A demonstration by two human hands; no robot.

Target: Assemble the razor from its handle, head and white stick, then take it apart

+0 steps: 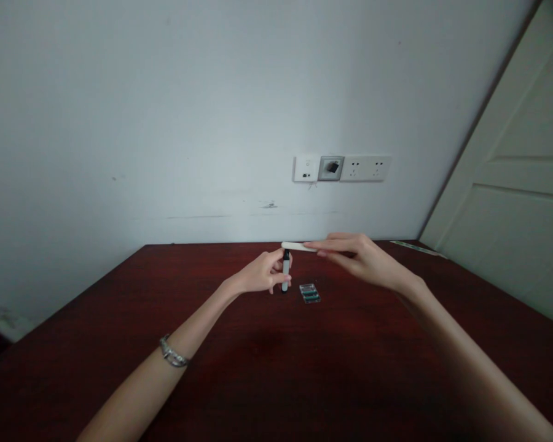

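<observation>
My left hand (262, 274) is closed around a slim white and black handle (286, 273) that stands upright on the dark red table (276, 362). My right hand (357, 258) pinches a flat white strip (299, 247) and holds it level, its left end over the top of the handle. Just right of the handle, a small clear pack with teal cartridges (309, 293) lies flat on the table, untouched.
A white wall stands behind the table with a row of sockets (341, 168). A white door (516, 202) is at the right. A thin pale strip (417, 247) lies at the table's far right edge. A metal bracelet (172, 355) is on my left wrist.
</observation>
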